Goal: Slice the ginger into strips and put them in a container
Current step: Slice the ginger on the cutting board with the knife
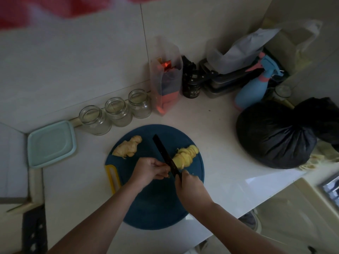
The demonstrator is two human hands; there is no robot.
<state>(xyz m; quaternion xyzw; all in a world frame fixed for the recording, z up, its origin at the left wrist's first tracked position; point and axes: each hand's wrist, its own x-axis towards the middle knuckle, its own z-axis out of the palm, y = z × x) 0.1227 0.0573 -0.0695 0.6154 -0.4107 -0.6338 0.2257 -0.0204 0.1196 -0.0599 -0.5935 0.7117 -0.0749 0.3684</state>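
Note:
On a round dark-blue cutting board (152,204) lies a whole knob of ginger (128,146) at the far left and a fanned pile of yellow ginger slices (186,155) at the right. My right hand (190,187) grips the handle of a black knife (163,153); its blade points away, just left of the slices. My left hand (150,170) is curled beside the blade, fingertips at the near end of the slices, pinching a small piece of ginger. A pale-green lidded container (51,143) sits on the counter left of the board.
Three empty glass jars (115,111) line the wall behind the board. A plastic bag of packets (166,77), a dark bottle (190,83), stacked metal trays (223,79), a blue spray bottle (255,88) and a full black rubbish bag (277,136) crowd the right. The counter edge (256,204) runs near right.

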